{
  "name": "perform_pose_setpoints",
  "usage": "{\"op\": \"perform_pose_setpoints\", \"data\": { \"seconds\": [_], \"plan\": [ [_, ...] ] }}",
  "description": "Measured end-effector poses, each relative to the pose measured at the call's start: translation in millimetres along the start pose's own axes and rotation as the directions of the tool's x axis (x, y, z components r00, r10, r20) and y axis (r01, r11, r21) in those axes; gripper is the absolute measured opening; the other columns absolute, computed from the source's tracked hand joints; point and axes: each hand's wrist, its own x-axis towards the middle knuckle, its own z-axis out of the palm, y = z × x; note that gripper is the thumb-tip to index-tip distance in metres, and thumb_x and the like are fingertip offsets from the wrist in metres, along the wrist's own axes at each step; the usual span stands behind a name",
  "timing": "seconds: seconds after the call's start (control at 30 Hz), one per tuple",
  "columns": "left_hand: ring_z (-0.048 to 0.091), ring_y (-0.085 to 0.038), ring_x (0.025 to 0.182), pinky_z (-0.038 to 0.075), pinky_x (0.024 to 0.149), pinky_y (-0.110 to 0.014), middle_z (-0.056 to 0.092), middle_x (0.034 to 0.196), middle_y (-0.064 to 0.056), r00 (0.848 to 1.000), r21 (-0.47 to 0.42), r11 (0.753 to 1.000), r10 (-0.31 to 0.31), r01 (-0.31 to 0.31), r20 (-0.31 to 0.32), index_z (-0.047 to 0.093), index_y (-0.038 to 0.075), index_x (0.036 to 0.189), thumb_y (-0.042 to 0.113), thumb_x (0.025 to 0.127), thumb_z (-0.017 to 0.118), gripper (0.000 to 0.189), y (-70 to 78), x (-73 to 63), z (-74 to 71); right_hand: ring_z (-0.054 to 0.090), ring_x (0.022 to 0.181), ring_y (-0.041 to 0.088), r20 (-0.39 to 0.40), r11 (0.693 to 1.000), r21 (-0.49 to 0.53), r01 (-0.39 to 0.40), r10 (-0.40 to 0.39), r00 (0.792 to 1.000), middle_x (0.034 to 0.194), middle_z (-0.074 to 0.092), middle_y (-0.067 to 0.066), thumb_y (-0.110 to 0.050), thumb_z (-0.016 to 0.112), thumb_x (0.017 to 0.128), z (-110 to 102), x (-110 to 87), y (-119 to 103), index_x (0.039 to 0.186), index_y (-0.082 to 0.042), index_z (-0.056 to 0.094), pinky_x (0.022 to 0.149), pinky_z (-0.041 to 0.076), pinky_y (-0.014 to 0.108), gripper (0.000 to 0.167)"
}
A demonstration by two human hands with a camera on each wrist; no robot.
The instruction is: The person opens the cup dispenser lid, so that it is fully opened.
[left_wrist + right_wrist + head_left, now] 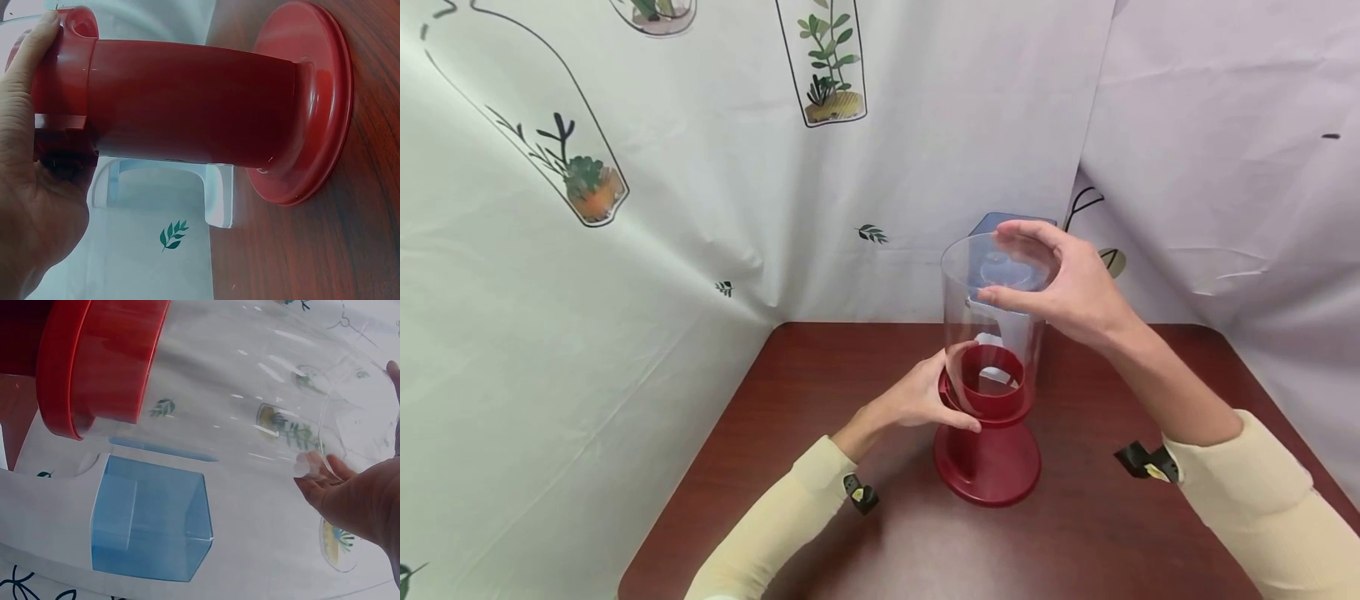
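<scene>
A red pedestal stand with a round foot stands upright on the table. A clear plastic cylinder is upright at its top, its lower end around the red collar. My left hand grips the stand's upper part from the left, thumb in front; the left wrist view shows the thumb over the red housing. At the top of the cylinder, my right hand holds the rim between thumb and fingers. Through the clear wall, the collar's open top shows.
Behind the cylinder stands a translucent blue container on a white base, close to the back cloth. White cloth with plant drawings hangs around the brown table, along its back and sides.
</scene>
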Motion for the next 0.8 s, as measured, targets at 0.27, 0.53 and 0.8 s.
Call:
{"op": "perform_pose_setpoints", "data": {
  "seconds": [0.27,0.53,0.8],
  "plan": [
    [0.054,-0.010,0.120,0.052,0.092,-0.029,0.053,0.138,0.002,1.000,-0.034,0.999,0.029,-0.029,0.010,0.033,0.026,0.151,0.030,0.071,0.091,0.099,-14.0,1.9,2.8,0.054,0.128,0.019,-0.014,1.000,0.003,0.028,-0.027,1.000,0.132,0.061,-0.003,-0.020,0.090,0.076,-1,-6.4,-4,0.136,-0.014,0.058,0.087,0.051,0.020,0.068],
    [0.055,-0.009,0.119,0.053,0.090,-0.029,0.054,0.136,0.009,1.000,-0.023,1.000,0.002,-0.002,0.003,0.034,0.029,0.149,0.033,0.070,0.091,0.097,-12.6,-0.1,3.7,0.053,0.129,0.019,-0.019,1.000,0.023,0.006,-0.005,1.000,0.135,0.060,0.002,-0.020,0.086,0.080,-8,-3.2,3,0.139,-0.014,0.057,0.085,0.052,0.021,0.065],
    [0.054,-0.010,0.120,0.054,0.090,-0.030,0.053,0.137,0.009,1.000,-0.048,0.999,-0.008,0.008,0.004,0.034,0.028,0.149,0.032,0.071,0.090,0.097,-13.9,-0.2,2.5,0.051,0.131,0.019,0.000,1.000,0.028,-0.004,0.004,1.000,0.137,0.058,0.004,-0.020,0.085,0.082,-10,-1.6,3,0.140,-0.014,0.054,0.084,0.053,0.021,0.066]
  ]
}}
